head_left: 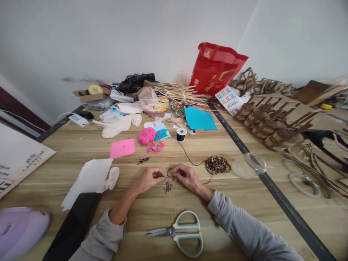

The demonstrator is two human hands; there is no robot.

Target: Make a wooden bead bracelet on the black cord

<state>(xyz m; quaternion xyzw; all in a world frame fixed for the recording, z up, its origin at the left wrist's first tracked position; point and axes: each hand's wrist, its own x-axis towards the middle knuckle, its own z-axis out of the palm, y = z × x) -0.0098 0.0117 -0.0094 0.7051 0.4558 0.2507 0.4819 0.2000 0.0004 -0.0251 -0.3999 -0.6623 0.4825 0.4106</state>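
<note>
Right at the centre, the two hands meet almost fingertip to fingertip, a small gap between them. The right hand (189, 178) has thumb and forefinger pinched on a short dark beaded strand (169, 169), which curves in that gap. The left hand (150, 180) is just beside it, fingertips drawn together; whether they grip anything is too small to tell.

Just below, a little cluster of loose round multicoloured beads (168, 187) lies on the wood-grain table (130, 228). So, by the look of it, partway along: some beads are on the strand, while these remain off it.

Past the right wrist sits a heaped coil of multicoloured beads (218, 165). A thin black cord (187, 156) runs from beside it up to a white-flanged spool of black thread (181, 135), no cut showing along that stretch.

Nearer the body, pale-handled metal scissors (170, 231) lie untouched. Beyond the left hand, short black snippets (143, 160) are scattered before a flat bright-pink sheet (123, 148).
</note>
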